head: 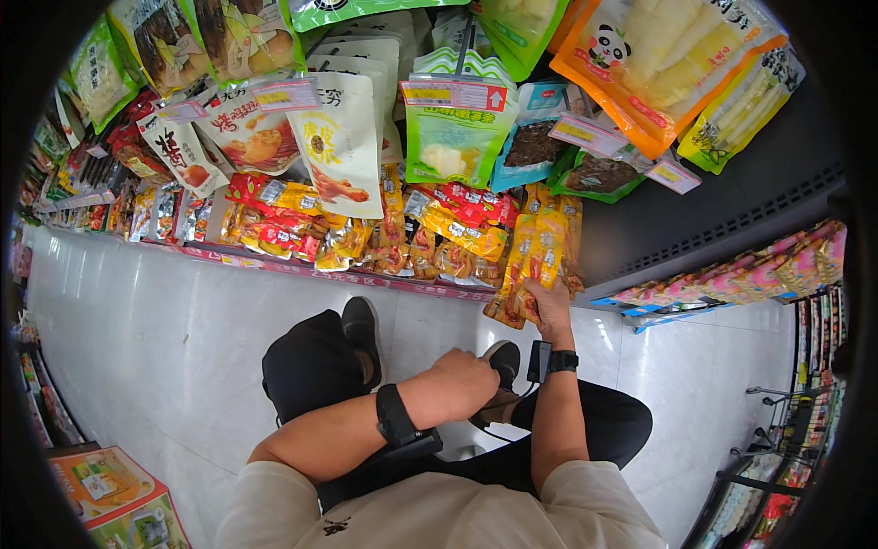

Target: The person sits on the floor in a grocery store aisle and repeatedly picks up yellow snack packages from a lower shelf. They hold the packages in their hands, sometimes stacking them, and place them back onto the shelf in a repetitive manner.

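Note:
My right hand (551, 309) grips yellow vacuum-sealed snack packets (531, 257) at the right end of the bottom shelf. The packets stand upright, leaning over the shelf's front edge, with the thumb on their near side. My left hand (453, 386) hangs above my shoe, fingers curled into a fist, with nothing seen in it; its palm is hidden. Left of the gripped packets, more yellow and red snack packets (456, 213) lie in heaps on the bottom shelf. White pouches of chicken feet (339, 147) and a green pouch (456, 144) hang above them.
Price tags (453, 95) jut out on hooks over the bottom shelf. A pink label strip (343, 276) runs along its edge. Pink snack bags (748, 267) line a rack at right, near a wire cart (789, 425). A printed carton (113, 497) stands at lower left on the tiled floor (185, 336).

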`<state>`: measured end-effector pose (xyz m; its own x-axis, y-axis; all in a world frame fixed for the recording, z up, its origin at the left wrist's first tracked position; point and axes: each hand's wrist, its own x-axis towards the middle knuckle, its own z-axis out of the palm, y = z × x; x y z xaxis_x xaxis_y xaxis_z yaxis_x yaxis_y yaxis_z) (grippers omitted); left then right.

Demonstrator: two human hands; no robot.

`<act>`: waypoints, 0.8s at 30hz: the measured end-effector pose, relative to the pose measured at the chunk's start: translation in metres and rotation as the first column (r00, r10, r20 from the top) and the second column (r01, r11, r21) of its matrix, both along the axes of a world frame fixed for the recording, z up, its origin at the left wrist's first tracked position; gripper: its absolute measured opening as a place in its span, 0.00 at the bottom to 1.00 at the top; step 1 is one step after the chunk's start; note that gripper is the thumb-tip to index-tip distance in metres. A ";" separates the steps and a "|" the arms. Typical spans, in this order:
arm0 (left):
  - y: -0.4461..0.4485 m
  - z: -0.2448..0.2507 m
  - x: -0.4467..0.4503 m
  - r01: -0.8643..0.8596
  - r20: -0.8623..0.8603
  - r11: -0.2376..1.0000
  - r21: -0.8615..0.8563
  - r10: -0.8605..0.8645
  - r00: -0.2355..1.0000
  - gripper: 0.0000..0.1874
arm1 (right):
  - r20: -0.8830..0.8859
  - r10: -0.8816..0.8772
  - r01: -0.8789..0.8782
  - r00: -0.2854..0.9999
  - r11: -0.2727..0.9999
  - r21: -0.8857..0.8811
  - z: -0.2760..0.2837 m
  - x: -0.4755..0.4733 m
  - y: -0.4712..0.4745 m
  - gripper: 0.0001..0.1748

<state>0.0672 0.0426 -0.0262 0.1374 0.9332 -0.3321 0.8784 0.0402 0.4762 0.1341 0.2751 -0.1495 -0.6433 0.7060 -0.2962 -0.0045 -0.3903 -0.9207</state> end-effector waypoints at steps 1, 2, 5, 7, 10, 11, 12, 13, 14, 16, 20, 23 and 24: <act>-0.002 0.001 -0.001 -0.007 0.000 1.000 0.016 0.007 1.000 0.10 | 0.029 0.015 -0.015 0.999 1.000 0.004 0.001 -0.005 -0.003 0.19; -0.004 0.002 -0.001 -0.013 -0.008 0.999 0.031 0.013 1.000 0.10 | 0.037 0.034 -0.034 0.999 0.999 0.003 0.002 -0.011 -0.006 0.19; -0.010 0.004 -0.005 -0.026 -0.008 0.999 0.036 0.026 1.000 0.09 | 0.026 0.098 -0.097 0.995 0.995 -0.035 0.004 -0.028 -0.015 0.21; -0.013 0.005 -0.008 -0.033 -0.011 0.998 0.044 0.034 0.999 0.09 | 0.027 0.138 -0.138 0.990 0.990 0.006 0.003 -0.044 -0.023 0.21; -0.019 0.006 -0.009 -0.053 -0.018 0.996 0.070 0.054 0.998 0.09 | 0.092 0.231 -0.237 0.969 0.969 0.064 -0.001 -0.075 -0.036 0.23; -0.020 0.006 -0.009 -0.065 -0.011 0.995 0.073 0.066 0.998 0.09 | 0.154 0.230 -0.243 0.961 0.967 0.077 -0.003 -0.088 -0.039 0.23; -0.022 0.006 -0.009 -0.076 -0.010 0.994 0.081 0.077 0.997 0.09 | 0.145 0.258 -0.276 0.955 0.953 0.121 -0.004 -0.099 -0.043 0.22; -0.024 0.006 -0.010 -0.101 -0.003 0.991 0.088 0.102 0.995 0.09 | 0.138 0.303 -0.321 0.943 0.938 0.132 -0.006 -0.113 -0.047 0.22; -0.027 0.007 -0.011 -0.122 0.000 0.987 0.103 0.122 0.992 0.10 | 0.133 0.335 -0.352 0.933 0.925 0.140 -0.008 -0.127 -0.049 0.21; -0.029 0.007 -0.017 -0.149 -0.015 0.982 0.118 0.152 0.988 0.10 | 0.087 0.371 -0.381 0.925 0.908 0.174 -0.013 -0.150 -0.053 0.20; -0.034 0.011 -0.033 -0.162 -0.088 0.980 0.120 0.173 0.981 0.10 | 0.240 0.365 -0.432 0.899 0.826 0.363 -0.029 -0.193 -0.056 0.24; -0.035 0.014 -0.039 -0.139 -0.108 0.984 0.112 0.151 0.983 0.11 | 0.346 0.248 -0.392 0.905 0.802 0.450 -0.040 -0.204 -0.057 0.32; -0.035 0.014 -0.038 -0.133 -0.102 0.986 0.102 0.143 0.984 0.12 | 0.372 0.193 -0.363 0.908 0.807 0.467 -0.043 -0.203 -0.058 0.32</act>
<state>0.0287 0.0074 -0.0121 -0.0271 0.9685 -0.2475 0.9143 0.1241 0.3857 -0.0690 0.2175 -0.1920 -0.7781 0.6106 -0.1470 0.3303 0.1988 -0.9227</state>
